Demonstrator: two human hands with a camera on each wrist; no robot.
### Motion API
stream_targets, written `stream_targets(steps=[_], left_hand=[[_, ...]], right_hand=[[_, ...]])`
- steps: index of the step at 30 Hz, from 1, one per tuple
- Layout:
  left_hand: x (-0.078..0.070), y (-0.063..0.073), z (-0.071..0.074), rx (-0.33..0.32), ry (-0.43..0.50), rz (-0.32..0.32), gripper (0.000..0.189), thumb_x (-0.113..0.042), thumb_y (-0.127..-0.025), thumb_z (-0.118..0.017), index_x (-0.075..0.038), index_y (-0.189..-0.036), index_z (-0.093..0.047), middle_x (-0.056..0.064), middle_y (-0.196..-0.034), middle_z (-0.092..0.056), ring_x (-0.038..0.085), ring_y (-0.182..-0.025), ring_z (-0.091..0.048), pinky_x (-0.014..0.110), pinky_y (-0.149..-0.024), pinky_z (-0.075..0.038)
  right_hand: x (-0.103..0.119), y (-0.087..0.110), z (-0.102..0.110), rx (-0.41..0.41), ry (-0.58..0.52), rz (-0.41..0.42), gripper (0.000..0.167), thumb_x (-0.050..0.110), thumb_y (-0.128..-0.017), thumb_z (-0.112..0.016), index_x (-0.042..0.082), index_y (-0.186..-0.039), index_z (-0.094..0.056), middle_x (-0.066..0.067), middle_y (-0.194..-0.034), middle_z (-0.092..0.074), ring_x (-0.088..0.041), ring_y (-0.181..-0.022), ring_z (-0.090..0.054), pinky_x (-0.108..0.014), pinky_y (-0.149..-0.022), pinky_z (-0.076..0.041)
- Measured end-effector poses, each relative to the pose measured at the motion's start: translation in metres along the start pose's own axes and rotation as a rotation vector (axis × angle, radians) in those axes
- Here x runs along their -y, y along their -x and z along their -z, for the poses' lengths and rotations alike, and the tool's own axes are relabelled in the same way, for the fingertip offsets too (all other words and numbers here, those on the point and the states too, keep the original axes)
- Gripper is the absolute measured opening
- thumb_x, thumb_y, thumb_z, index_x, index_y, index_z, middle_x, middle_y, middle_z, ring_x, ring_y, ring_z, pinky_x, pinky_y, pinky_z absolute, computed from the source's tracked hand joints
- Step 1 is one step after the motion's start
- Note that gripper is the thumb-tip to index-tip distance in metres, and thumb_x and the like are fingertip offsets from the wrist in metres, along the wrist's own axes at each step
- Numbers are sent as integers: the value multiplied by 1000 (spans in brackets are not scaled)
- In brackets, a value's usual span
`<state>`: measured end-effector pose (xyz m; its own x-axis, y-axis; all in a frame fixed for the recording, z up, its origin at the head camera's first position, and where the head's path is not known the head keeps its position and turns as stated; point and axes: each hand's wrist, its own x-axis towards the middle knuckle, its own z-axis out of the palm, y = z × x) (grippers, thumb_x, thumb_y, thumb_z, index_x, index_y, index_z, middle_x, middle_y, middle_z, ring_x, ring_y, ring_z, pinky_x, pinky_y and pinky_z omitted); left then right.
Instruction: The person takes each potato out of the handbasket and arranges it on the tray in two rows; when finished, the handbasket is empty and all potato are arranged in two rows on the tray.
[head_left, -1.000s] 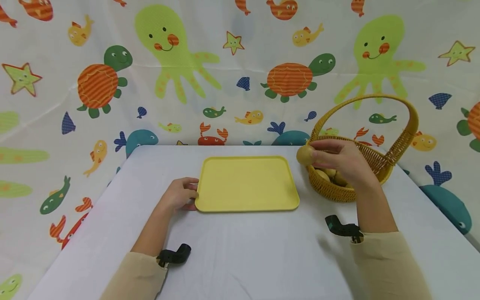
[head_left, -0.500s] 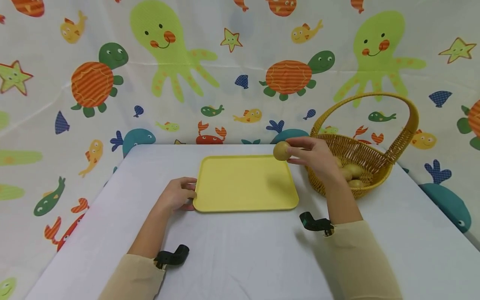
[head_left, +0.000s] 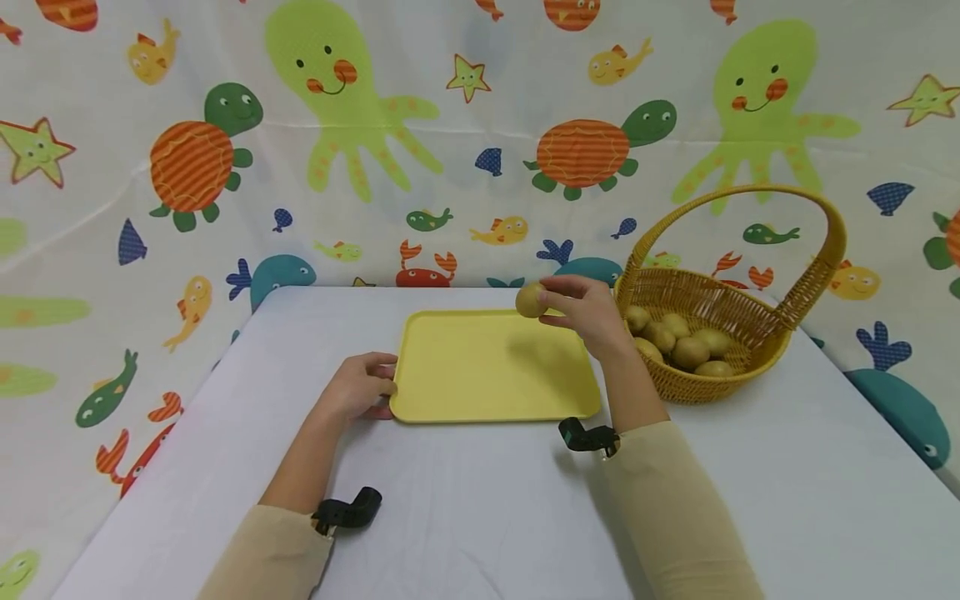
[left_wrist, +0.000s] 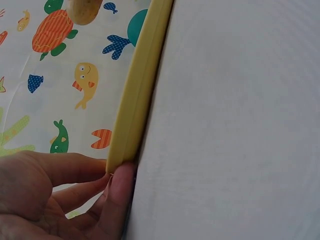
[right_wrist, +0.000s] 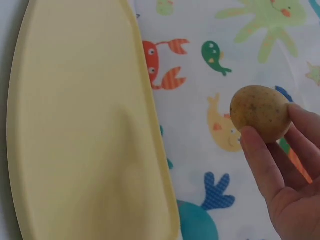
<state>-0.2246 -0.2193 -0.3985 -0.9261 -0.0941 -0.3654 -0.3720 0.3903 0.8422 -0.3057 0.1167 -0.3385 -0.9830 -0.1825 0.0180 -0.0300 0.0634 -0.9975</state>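
Two beige sleeves (head_left: pixel 678 508) reach over the white table (head_left: pixel 457 517). The left hand (head_left: pixel 357 388) pinches the left edge of the yellow tray (head_left: pixel 480 375), which lies flat. The basket (head_left: pixel 686 388), right of the tray, holds several potatoes (head_left: pixel 690 353). The right hand (head_left: pixel 591 312) holds one potato (right_wrist: pixel 260 113) between thumb and fingers, raised above the tray's far edge. Behind hangs a sea-animal cloth (head_left: pixel 442 150).

Table (head_left: pixel 465 500): white, level top, extending under both hands and past them on the far side.
Yellow tray (head_left: pixel 465 367): flat on the table; left edge at the left hand (head_left: pixel 360 387), far right part below the right hand (head_left: pixel 588 308).
Wicker basket (head_left: pixel 678 388): upright on the table, right of the right hand, arched handle raised.
Left-hand contact: lower fingers possibly on the table; poorly seen.
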Motion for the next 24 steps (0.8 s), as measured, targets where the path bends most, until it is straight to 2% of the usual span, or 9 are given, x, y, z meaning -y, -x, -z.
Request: stream_targets(steps=[4, 12, 24], left_hand=[[0, -1, 1, -2, 0, 3, 57, -2, -98, -59, -7, -153, -46, 18, -134, -53, 28, -105, -62, 33, -71, -65], [-2, -2, -1, -9, -7, -5, 57, -2, -97, -60, -8, -152, -48, 17, -133, -54, 27, -102, -62, 32, -70, -65], [-1, -1, 1, -4, 11, 2, 57, 0, -96, -61, -8, -151, -49, 18, -134, -55, 28, -105, -62, 34, -71, -65]], right_hand=[[-7, -10, -17, 13, -8, -15, 39, 11, -99, -68, 0, -136, -63, -17, -136, -61, -32, -121, -65, -40, -91, -63], [-22, -28, -50, 15, -33, -84, 36, 11, -99, -69, 1, -134, -65, -17, -137, -61, -35, -122, -66, -40, -91, -63], [-34, -43, -87, 62, -143, -176, 39, 12, -101, -66, 3, -139, -63, -17, -139, -61, -35, -123, -65, -42, -96, -61]])
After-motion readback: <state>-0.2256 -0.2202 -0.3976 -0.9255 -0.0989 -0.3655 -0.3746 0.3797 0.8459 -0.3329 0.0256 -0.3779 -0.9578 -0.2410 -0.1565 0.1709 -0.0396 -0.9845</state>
